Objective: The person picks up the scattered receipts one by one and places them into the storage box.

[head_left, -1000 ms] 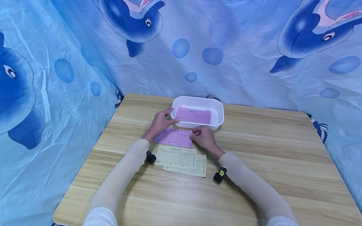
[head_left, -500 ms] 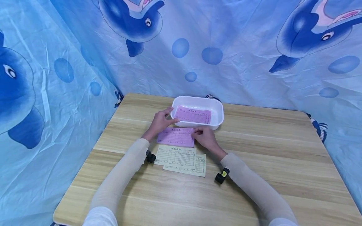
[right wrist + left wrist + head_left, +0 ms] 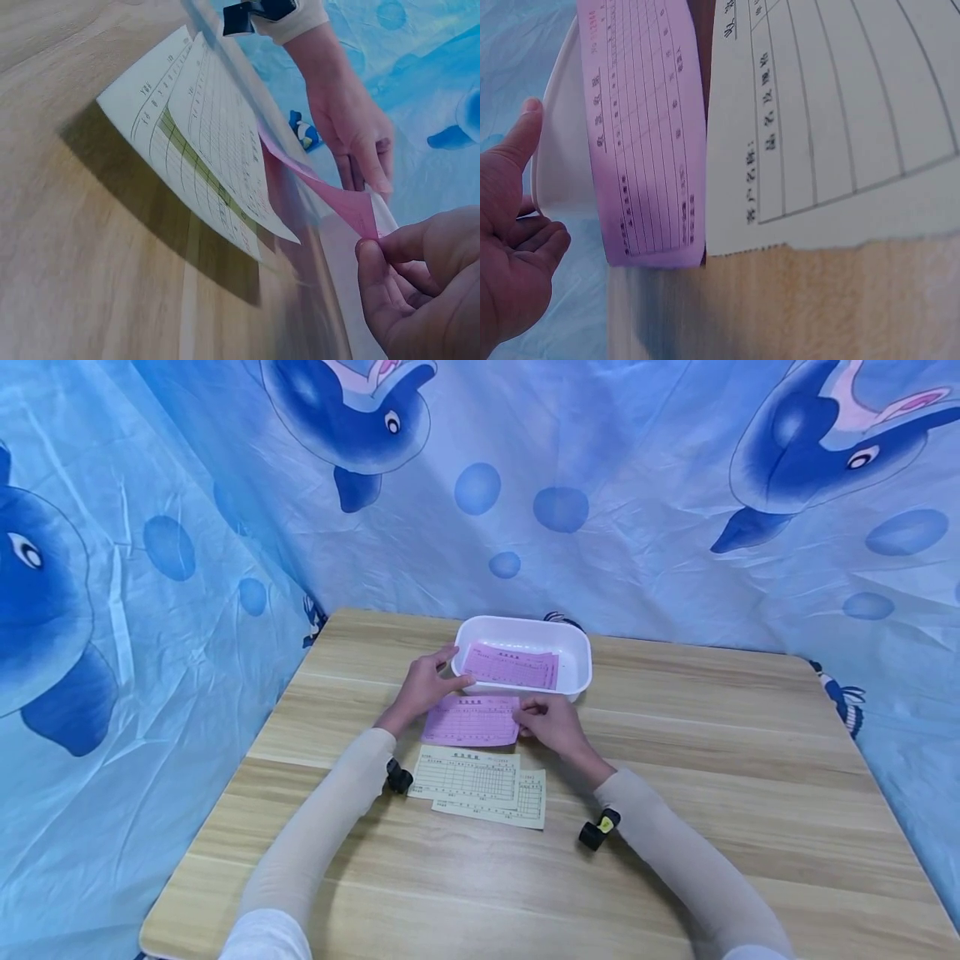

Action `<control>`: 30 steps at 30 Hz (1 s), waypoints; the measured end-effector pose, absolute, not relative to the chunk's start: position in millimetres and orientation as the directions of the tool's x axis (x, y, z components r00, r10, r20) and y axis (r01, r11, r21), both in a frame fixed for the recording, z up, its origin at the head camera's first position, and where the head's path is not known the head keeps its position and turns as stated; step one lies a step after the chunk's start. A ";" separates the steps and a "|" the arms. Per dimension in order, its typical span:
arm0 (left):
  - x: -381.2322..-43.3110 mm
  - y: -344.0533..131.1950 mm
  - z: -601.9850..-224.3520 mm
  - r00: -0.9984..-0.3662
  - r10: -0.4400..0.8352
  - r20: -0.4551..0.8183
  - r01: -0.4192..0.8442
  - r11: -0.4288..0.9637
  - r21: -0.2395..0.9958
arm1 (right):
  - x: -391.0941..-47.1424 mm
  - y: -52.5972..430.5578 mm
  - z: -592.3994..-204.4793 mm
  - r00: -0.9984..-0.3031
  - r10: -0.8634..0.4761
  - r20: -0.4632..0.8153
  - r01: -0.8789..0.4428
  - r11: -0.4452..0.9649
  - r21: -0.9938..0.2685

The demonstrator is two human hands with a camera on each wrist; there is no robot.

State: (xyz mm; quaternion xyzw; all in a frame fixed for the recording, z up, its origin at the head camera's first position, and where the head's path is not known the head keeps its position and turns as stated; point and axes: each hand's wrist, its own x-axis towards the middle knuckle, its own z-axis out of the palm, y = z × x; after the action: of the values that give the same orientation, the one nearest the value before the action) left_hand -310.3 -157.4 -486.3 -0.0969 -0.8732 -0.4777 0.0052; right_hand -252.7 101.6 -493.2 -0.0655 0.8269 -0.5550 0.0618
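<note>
In the head view, my left hand (image 3: 426,687) holds the left end of a white plastic tub (image 3: 579,662), its thumb at the near rim and its fingers round the side. My right hand (image 3: 551,723) pinches the right edge of a pink receipt slip (image 3: 468,722) in front of the tub. The right wrist view shows that pinched corner raised and bent between thumb and forefinger (image 3: 409,244). Inside the tub lie more pink receipt slips (image 3: 510,667), overlapping. Nearer to me, two pale green receipt slips (image 3: 465,775) overlap on the table, their edges lifting slightly.
The wood-grain table (image 3: 720,760) extends wide on both sides. Behind and to the left hangs a blue curtain (image 3: 637,568) with dolphin prints, close to the table's far edge. A small black camera (image 3: 399,777) is strapped at the left wrist, another (image 3: 600,829) at the right.
My right hand has drawn the pink slip a little to the right and slightly towards the tub. The left hand stays on the tub, and the green slips have not moved.
</note>
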 end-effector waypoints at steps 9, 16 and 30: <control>-310.5 -157.7 -485.7 -0.982 0.165 0.088 0.162 0.519 0.839 | -251.8 125.2 -492.9 -0.990 -0.132 -0.041 -0.007 0.348 -0.937; -311.7 -158.9 -487.7 -0.980 0.173 0.100 0.176 0.513 0.840 | -248.1 141.1 -482.0 -0.991 -0.117 -0.066 0.020 0.360 -0.933; -312.3 -158.3 -488.6 -0.975 0.179 0.133 0.209 0.520 0.828 | -241.4 167.8 -458.4 -0.995 -0.089 -0.034 -0.003 0.387 -0.922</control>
State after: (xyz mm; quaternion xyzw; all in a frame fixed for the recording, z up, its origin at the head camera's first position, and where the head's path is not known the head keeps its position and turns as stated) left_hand -312.3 -158.3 -488.6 -0.1113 -0.8717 -0.4770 0.0155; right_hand -241.4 167.8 -458.4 -0.0276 0.8317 -0.5532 0.0388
